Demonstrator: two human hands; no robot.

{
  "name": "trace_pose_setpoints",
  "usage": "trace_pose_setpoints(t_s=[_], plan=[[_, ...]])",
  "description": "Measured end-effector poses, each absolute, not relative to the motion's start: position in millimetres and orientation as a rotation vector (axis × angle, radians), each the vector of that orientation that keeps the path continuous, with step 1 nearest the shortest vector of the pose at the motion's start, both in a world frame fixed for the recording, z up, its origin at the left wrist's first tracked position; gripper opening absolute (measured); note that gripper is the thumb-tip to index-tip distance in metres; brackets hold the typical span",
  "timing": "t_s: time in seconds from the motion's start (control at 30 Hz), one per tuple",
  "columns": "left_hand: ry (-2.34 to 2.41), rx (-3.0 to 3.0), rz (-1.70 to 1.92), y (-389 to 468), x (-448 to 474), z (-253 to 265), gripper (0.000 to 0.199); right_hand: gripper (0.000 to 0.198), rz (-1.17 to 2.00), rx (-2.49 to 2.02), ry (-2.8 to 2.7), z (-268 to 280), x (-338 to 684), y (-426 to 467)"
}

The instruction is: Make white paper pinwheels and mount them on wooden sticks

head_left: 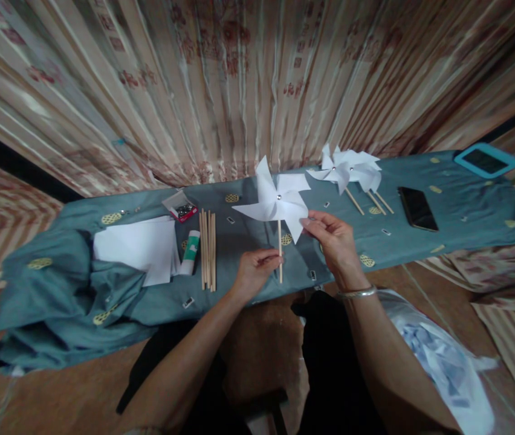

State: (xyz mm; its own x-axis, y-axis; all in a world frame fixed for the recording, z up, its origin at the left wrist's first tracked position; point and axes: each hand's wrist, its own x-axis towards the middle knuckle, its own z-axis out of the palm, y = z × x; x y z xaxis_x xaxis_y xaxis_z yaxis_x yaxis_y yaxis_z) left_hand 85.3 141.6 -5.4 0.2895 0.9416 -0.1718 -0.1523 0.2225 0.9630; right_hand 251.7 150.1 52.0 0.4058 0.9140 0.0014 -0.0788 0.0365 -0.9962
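A white paper pinwheel (270, 202) stands upright on its thin wooden stick, a shiny pin head at its centre. My left hand (256, 270) pinches the stick below the blades. At the pinwheel's right side, my right hand (333, 237) has its thumb and fingers closed on the edge of a blade. Behind the pinwheel, a flat white piece of paper (294, 180) lies partly hidden. Several finished-looking pinwheels (348, 169) on sticks lie overlapping to the right.
Left of my hands are several wooden sticks (208, 251), a green and white glue stick (189, 254), a small box of pins (180, 206) and white paper sheets (137, 244). A phone (417, 208) and a blue-framed device (486, 159) lie right. A plastic bag (443, 356) sits below.
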Motion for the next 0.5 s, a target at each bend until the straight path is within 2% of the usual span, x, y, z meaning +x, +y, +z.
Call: trace_pose_setpoints(t_s=[0.2,0.5], plan=[[0.962,1.034,0.955,141.1,85.1,-1.5,0.023,0.027,1.003,-1.274,-0.817,54.1,244.5,147.3],[0.977,1.082,0.947,141.5,84.1,-3.4,0.025,0.036,1.074,-1.298,-0.855,50.9,234.5,146.2]])
